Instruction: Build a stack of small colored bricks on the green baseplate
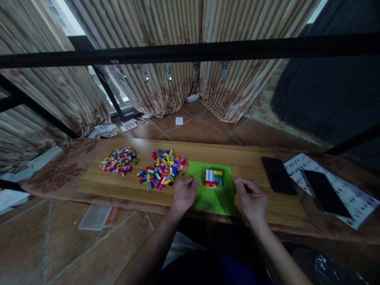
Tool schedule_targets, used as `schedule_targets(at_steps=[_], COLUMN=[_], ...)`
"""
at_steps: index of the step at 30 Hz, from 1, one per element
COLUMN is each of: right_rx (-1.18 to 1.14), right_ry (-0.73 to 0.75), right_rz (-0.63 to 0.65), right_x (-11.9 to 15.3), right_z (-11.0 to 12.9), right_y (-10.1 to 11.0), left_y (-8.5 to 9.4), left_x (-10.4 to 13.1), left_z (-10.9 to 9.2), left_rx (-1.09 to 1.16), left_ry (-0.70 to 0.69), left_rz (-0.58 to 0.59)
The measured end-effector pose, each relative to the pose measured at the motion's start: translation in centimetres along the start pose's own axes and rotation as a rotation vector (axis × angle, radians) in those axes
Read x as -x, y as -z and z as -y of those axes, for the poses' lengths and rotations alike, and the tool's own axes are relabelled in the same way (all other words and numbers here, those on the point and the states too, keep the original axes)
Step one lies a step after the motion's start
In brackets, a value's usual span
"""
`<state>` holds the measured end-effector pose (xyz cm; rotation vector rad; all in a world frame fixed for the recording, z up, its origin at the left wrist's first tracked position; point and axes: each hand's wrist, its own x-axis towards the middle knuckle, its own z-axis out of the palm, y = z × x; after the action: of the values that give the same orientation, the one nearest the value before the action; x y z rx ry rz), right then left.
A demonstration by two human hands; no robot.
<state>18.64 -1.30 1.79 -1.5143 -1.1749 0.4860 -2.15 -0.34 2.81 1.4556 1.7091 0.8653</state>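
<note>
Curled left hand (185,194), curled right hand (253,198), block stack (213,179) between.
I can't tell if they're pinching anything; a bump could break the stack.

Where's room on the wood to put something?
Bare wood shows between the green baseplate and the left black device, beyond the right hand, and in front of the smaller bricks. Bigger bricks crowd the baseplate's left side.

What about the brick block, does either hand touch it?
No, the brick block sits on the green plate, apart from the left hand and right hand.
</note>
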Motion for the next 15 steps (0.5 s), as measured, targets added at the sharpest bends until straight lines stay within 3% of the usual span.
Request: schedule_targets(at_steps=[3,6,10,15], right_rx=[0.022,0.014,0.015,0.091], right_ry=[0.011,0.053,0.140,0.268], right_rz=[0.052,0.236,0.507,0.683], right_x=[1.0,3.1,6.0,7.4], right_z=[1.0,1.8,2.7,3.6], right_y=[0.6,-0.4,-3.3,-7.8], left_y=[1.6,3.0,4.8,6.9], left_x=[1.5,3.3,5.3,5.9], left_z=[1.6,3.3,4.8,6.2], left_rx=[0.089,0.145,0.220,0.239], left_ry=[-0.002,0.006,0.049,0.168], left_rz=[0.024,0.050,0.029,-0.055])
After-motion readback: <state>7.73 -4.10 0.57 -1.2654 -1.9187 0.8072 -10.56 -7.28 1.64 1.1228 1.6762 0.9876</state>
